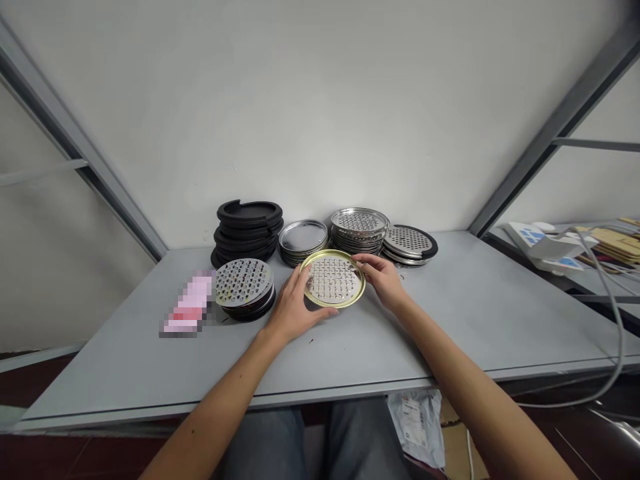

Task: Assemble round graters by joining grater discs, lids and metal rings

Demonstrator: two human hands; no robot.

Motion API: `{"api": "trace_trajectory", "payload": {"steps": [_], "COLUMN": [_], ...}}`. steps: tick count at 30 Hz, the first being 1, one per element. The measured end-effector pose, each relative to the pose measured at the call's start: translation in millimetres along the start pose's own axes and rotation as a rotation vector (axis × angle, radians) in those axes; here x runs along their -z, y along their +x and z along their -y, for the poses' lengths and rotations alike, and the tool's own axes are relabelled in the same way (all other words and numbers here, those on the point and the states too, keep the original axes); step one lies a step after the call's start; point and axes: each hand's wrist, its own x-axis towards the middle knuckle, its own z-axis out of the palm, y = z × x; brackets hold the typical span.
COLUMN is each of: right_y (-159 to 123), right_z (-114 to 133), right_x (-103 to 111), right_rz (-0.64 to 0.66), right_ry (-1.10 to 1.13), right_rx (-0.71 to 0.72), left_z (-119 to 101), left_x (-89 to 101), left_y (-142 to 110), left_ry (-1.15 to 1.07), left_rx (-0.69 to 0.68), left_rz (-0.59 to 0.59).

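Note:
Between my hands, a round metal grater disc (334,280) with a gold-coloured rim is held tilted above the table. My left hand (294,305) grips its left and near edge, the thumb stretched along the bottom of the rim. At the upper right edge, the thumb and fingers of my right hand (380,275) pinch the rim. To the left of my left hand stands a stack of silver grater plates (244,283) with dark pieces beneath. Just behind the held disc are a stack of plain metal discs (303,236) and a stack of rimmed grater discs (360,221).
Black ring-shaped pieces (249,230) are piled at the back left. A perforated disc with a partial black rim (409,243) lies at the back right on metal discs. A blurred pink item (189,303) rests at left. Cables (617,320) hang by the table's right side.

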Motion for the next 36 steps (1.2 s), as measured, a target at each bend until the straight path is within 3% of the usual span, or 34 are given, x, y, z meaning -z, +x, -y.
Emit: {"api": "trace_trajectory", "payload": {"steps": [6,16,20,29,36], "right_y": [0.5,-6.1,-7.7,-5.3,-6.7], "right_z": [1.8,9.7,8.9,1.8,4.1], "right_x": [0.2,-1.1,-2.1,-1.0,-0.2], "right_rz": [0.041,0.160,0.126,0.054,0.051], "right_ry": [0.031,-0.112,-0.198,-0.210,-0.216], "right_rx": [-0.062,0.140,0.223,0.211,0.225], "left_z": [2.5,1.7,0.2,2.8,0.4], "left_x": [1.3,7.0,7.1,5.8,7.7], "left_y": [-0.5,0.7,0.2,3.5,3.6], "left_ry": [-0.017,-0.099,-0.117,-0.108,-0.147], "left_rx": [0.038,0.128,0.130,0.169,0.089], "left_rz": [0.018,0.052,0.038,-0.015,-0.053]}}
